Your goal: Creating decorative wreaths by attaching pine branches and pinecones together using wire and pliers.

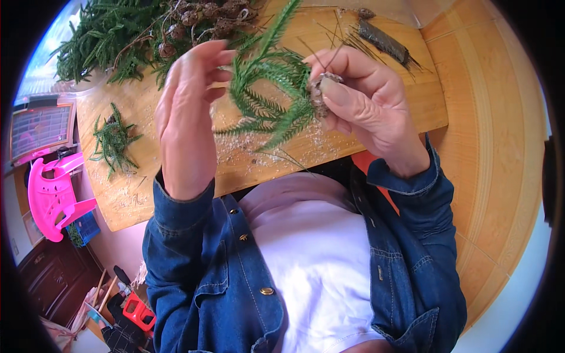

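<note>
My right hand pinches a small brown pine cone between thumb and fingers, above the wooden table. Thin dark wires stick up from behind the cone. Green artificial pine sprigs fan out to the left of the cone and seem joined to it; the joint is hidden by my fingers. Just left of these sprigs, my left hand is raised with its fingers stretched and slightly bent. It holds nothing that I can see. Its fingertips are close to the sprigs; whether they touch I cannot tell.
White flecks litter the table. A green sprig bunch with a cone lies at left. Behind are piled pine branches and several brown cones. A wrapped bundle of wires lies at far right. A pink plastic stool stands beyond the left edge.
</note>
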